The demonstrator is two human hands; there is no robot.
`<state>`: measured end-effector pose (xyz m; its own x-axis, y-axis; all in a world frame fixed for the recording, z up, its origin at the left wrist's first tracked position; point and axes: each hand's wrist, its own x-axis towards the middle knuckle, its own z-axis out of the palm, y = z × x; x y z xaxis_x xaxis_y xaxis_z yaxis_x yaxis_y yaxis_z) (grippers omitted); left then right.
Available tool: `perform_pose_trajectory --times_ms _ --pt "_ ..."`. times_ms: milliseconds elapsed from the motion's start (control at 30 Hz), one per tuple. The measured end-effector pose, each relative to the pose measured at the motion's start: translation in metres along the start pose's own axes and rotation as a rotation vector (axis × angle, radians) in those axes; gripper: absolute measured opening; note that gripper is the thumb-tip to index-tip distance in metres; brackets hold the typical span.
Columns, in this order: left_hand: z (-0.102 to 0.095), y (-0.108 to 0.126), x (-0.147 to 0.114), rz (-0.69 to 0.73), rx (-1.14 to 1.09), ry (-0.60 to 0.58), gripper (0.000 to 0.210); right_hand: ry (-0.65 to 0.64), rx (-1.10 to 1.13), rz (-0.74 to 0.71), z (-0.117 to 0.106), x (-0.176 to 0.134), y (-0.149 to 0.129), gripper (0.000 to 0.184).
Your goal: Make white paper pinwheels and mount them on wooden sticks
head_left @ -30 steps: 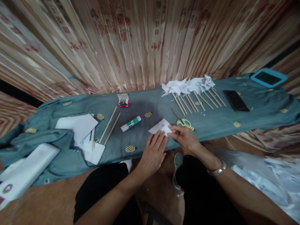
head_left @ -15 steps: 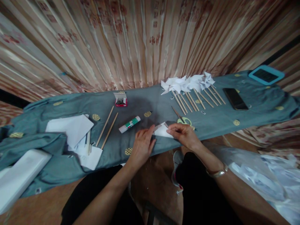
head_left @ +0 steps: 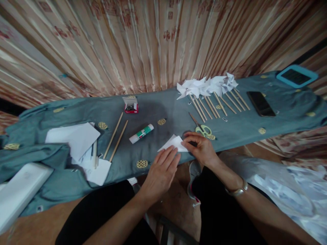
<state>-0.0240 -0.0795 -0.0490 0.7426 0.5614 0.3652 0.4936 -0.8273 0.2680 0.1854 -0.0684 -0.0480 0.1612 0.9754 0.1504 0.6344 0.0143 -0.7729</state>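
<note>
A white sheet of paper [head_left: 176, 141], folded into a triangle, lies at the front edge of the cloth-covered table. My left hand [head_left: 163, 166] rests flat on its lower edge with the fingers stretched out. Thumb and fingers of my right hand [head_left: 200, 146] pinch the paper's right corner. Just beyond the right hand lie scissors [head_left: 203, 129] with light green handles. A green and white glue stick [head_left: 141, 133] lies to the left of the paper.
Paper pinwheels [head_left: 206, 86] on wooden sticks stand in a row at the back. Two loose sticks [head_left: 119, 141], a small red box [head_left: 131, 106] and white paper sheets [head_left: 74, 136] are on the left. A dark phone [head_left: 260, 103] and a blue-framed tablet [head_left: 297, 76] lie right.
My left hand has shifted down and right, from the paper's left corner to flat on its lower edge. The right hand keeps its pinch. The view has tilted slightly.
</note>
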Motion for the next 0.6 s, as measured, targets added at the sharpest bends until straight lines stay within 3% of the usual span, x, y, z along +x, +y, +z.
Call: perform_pose_trajectory --times_ms 233,600 --pt "0.0096 0.0063 -0.0059 -0.032 0.066 -0.097 0.048 0.025 -0.08 -0.029 0.0056 0.0054 0.0018 0.005" --pt "0.0089 0.0029 -0.0057 -0.036 0.076 -0.125 0.052 0.03 -0.147 -0.043 0.007 0.0087 -0.0015 0.007"
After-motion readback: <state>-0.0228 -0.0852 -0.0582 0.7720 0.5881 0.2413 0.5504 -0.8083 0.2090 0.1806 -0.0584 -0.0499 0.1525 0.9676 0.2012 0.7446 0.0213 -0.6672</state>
